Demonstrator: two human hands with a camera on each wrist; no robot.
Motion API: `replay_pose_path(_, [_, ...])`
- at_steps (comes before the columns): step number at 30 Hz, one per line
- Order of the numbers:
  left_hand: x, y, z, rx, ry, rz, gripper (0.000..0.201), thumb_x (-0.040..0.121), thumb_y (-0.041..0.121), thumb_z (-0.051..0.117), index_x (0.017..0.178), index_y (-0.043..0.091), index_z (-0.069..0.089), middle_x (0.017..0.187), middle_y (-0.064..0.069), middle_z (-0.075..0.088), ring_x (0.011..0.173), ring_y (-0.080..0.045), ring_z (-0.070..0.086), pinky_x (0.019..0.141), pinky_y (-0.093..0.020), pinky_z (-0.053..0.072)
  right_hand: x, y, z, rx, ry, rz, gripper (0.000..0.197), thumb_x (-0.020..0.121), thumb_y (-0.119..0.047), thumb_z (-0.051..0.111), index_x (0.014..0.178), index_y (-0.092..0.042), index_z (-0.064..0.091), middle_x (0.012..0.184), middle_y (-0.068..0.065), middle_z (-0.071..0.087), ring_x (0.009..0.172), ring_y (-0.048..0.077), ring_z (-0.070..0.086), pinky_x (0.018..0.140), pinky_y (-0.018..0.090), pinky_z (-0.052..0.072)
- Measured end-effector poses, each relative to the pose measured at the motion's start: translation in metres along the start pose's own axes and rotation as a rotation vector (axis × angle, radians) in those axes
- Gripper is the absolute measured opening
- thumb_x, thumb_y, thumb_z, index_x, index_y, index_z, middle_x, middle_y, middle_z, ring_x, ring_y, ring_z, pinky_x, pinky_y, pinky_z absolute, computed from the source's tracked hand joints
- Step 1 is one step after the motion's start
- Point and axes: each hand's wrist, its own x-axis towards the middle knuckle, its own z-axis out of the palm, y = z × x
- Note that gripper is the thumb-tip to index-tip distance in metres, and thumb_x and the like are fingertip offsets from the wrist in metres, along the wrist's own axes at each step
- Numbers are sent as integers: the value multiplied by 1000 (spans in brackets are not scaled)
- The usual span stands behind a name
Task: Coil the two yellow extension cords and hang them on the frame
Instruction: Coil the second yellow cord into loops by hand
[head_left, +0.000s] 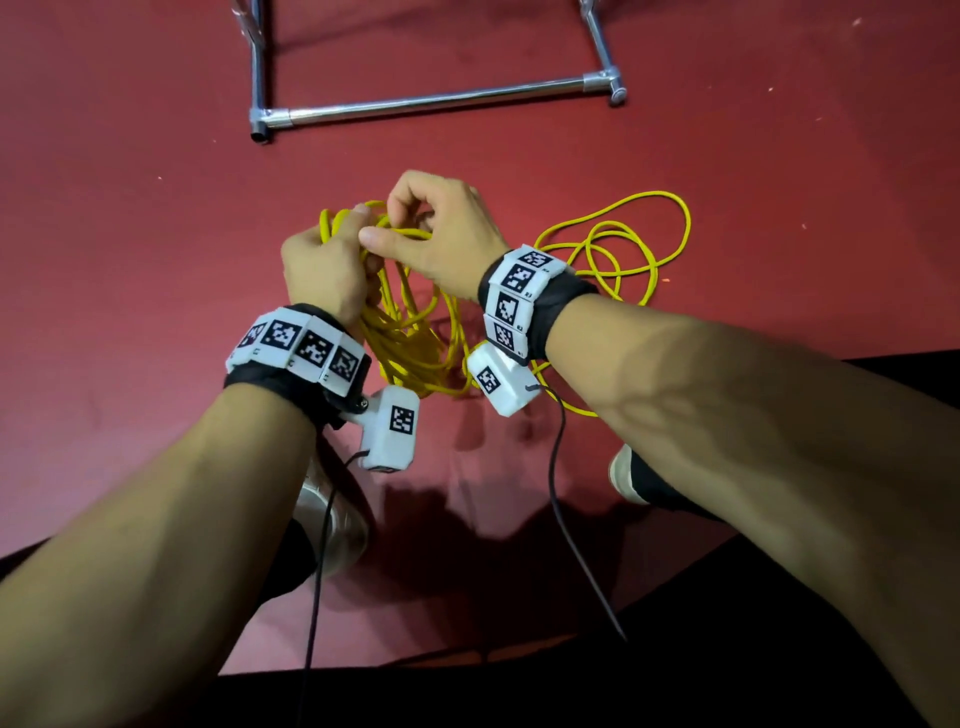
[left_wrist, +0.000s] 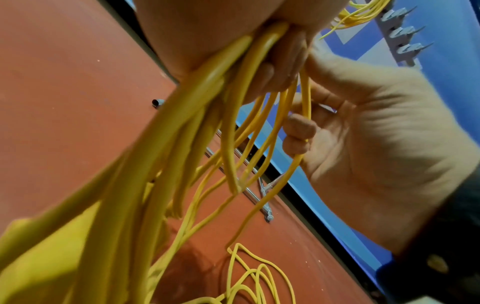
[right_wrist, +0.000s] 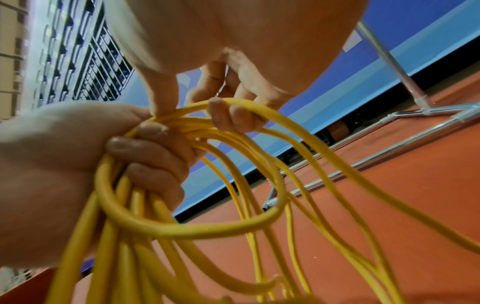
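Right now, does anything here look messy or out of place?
Only the loose cord: part of it lies in untidy loops on the red floor, right of the bunch that the left hand grips and the right hand feeds. Nothing looks damaged.

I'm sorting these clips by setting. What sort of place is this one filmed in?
Probably an indoor workshop or lab-like hall, not a home. The person stands on a plain red floor before a bare metal tube frame; a blue wall carries metal hooks, and gridded shelving stands behind.
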Motion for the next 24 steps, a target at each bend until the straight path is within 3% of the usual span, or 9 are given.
replay_pose_path(2, [-1,2,-1,-25,16,17,30,80,37,69,58,18,58,47,0,47,40,-18,35,44,-26,29,-3,5,-4,-13,4,55,29,83,-39,74,73,-17,58,53,-13,48,49,2,41,54,17,34])
replay_pose_path(4, [0,5,-3,-55,34,36,30,83,34,69,60,18,56,48,0,46,38,-17,34,43,-24,29,-6,18,-9,-102,-18,109,34,89,-47,64,69,-20,58,55,-7,51,53,6,43,60,30,43])
replay_pose_path(8, [6,12,-5,-102,69,64,34,88,26,69,59,19,51,48,0,43,36,-13,36,41,-22,28,-18,41,-22,-187,-67,265,48,97,-53,48,70,-15,62,63,8,66,63,23,61,72,37,52])
replay_pose_path(11, [4,11,-5,-99,65,71,36,88,24,68,58,19,50,46,2,43,36,-13,37,40,-21,27,-20,50,-26,-160,-33,287,48,99,-48,48,70,-13,63,61,6,63,63,25,60,70,37,50])
replay_pose_path(13, [3,7,-3,-110,39,61,34,90,22,67,60,19,51,47,1,43,36,-12,36,40,-20,26,-18,53,-28,-159,-3,292,50,99,-46,50,67,-9,59,55,-1,51,57,18,49,63,34,43])
replay_pose_path(15, [2,5,-2,-85,-11,43,30,90,22,65,63,18,53,48,1,43,36,-12,34,41,-21,25,-16,54,-28,-159,40,276,54,97,-46,52,65,-3,52,55,1,38,57,16,35,58,33,32])
replay_pose_path(19, [-2,2,-1,24,-155,9,20,87,21,58,67,17,57,48,-1,48,38,-17,32,43,-23,24,-13,55,-31,-151,88,230,53,92,-39,61,54,-14,32,54,-4,23,58,15,23,54,30,25])
replay_pose_path(24, [-6,-2,-2,68,-267,-46,16,85,20,55,72,11,56,51,-4,48,38,-19,33,46,-26,26,-11,59,-38,-131,94,192,47,85,-32,65,54,-9,38,53,-4,22,57,13,22,54,28,26])
